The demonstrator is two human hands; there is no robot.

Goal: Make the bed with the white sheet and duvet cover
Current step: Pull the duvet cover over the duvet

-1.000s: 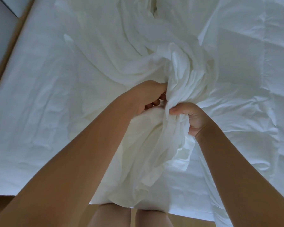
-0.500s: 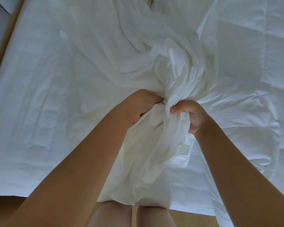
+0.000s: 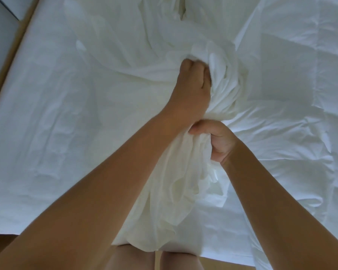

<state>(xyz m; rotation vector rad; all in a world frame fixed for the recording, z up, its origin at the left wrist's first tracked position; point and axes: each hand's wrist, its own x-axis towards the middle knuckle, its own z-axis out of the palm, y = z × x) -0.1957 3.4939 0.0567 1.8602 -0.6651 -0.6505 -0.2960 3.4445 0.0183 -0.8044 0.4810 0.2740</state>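
The left hand [image 3: 191, 90] clutched the bunched duvet cover [image 3: 174, 182] midway up the white sheet [image 3: 57, 123] — the right hand [image 3: 217, 141], fingers curled tight, gripped it nearer the sheet's foot edge.

place: bedroom — spread white sheet [image 3: 47, 137] | quilted duvet [image 3: 285, 145] | wood floor [image 3: 228, 265]

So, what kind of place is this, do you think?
Most likely a bedroom. A white sheet lies flat across the bed, a quilted duvet is spread on the right, and a wooden frame runs along the left edge. The left hand and right hand grip a bunched duvet cover.
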